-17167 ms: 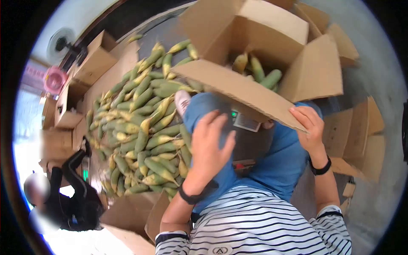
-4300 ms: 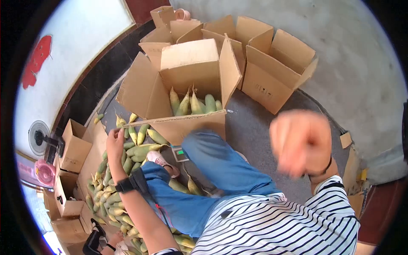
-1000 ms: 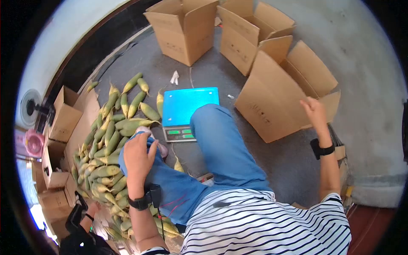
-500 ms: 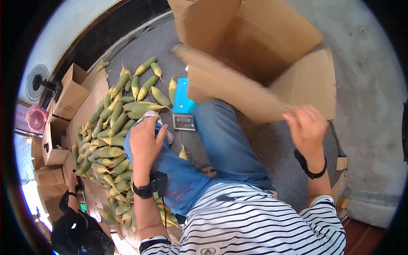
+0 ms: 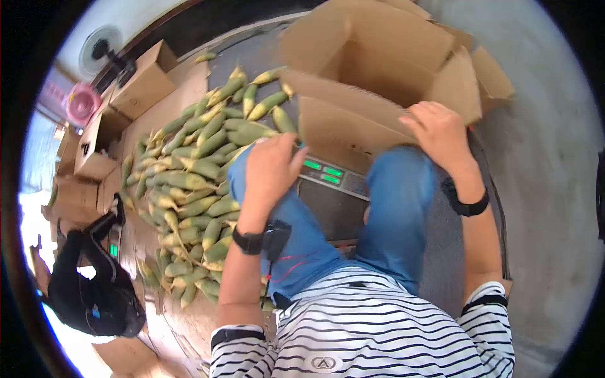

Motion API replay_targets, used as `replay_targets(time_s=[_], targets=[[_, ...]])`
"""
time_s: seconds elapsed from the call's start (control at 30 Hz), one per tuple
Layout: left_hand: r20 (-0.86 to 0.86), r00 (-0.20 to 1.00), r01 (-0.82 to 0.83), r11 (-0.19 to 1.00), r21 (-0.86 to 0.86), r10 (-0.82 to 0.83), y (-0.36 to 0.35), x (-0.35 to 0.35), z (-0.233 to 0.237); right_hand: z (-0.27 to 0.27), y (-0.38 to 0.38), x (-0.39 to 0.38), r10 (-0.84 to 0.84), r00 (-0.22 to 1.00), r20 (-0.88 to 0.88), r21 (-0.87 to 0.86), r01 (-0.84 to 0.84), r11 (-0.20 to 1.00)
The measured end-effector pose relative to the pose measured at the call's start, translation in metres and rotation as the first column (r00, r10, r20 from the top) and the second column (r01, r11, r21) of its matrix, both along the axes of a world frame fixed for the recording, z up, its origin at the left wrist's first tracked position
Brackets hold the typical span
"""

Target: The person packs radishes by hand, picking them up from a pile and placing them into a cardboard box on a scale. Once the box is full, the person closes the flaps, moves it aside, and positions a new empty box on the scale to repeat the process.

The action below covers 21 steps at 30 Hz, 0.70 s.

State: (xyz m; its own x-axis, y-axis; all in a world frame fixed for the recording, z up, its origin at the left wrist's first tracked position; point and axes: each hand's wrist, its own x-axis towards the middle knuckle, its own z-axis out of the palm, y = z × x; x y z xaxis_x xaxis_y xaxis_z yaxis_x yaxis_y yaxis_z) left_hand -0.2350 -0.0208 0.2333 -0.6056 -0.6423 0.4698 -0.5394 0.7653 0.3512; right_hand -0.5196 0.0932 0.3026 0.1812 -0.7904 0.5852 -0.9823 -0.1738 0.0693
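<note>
A large cardboard box (image 5: 353,129) with its flaps raised stands in front of my knees. My right hand (image 5: 438,135) has its fingers curled at the right corner of the near flap. The digital scale (image 5: 334,174) shows lit green digits, with its front panel between my knees and the box right over its platform. My left hand (image 5: 271,165) lies on my left knee, fingers stretched out and thumb apart, with nothing in it. Just left of that knee spreads a big heap of green radishes (image 5: 189,183), with pale yellowish ends.
At the far left a person in black (image 5: 94,296) bends beside another scale. Several smaller cardboard boxes (image 5: 138,88) line the left side, near a grey fan (image 5: 101,50) and a pink fan (image 5: 82,104). Bare concrete floor (image 5: 542,189) lies to the right.
The box has come down onto the scale, whose display is now lit green. My knees have spread apart, and my right hand has moved up slightly along with the flap. The view has shifted.
</note>
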Motion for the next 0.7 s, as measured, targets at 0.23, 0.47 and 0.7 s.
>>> replay_targets(time_s=[0.23,0.47,0.7], targets=[[-0.024,1.0,-0.009,0.999,0.044,0.01,-0.002,0.007,-0.002,0.013,0.018,0.014,-0.019,0.999,0.035,0.254,0.01,0.967],[-0.149,0.989,0.035,0.994,0.108,-0.018,0.008,0.003,-0.002,0.001,0.042,0.051,0.048,0.992,0.115,0.452,-0.095,0.887],[-0.723,0.494,0.031,0.821,0.57,0.483,0.008,0.063,-0.028,0.005,0.044,0.035,0.025,0.985,0.169,0.464,-0.102,0.88]])
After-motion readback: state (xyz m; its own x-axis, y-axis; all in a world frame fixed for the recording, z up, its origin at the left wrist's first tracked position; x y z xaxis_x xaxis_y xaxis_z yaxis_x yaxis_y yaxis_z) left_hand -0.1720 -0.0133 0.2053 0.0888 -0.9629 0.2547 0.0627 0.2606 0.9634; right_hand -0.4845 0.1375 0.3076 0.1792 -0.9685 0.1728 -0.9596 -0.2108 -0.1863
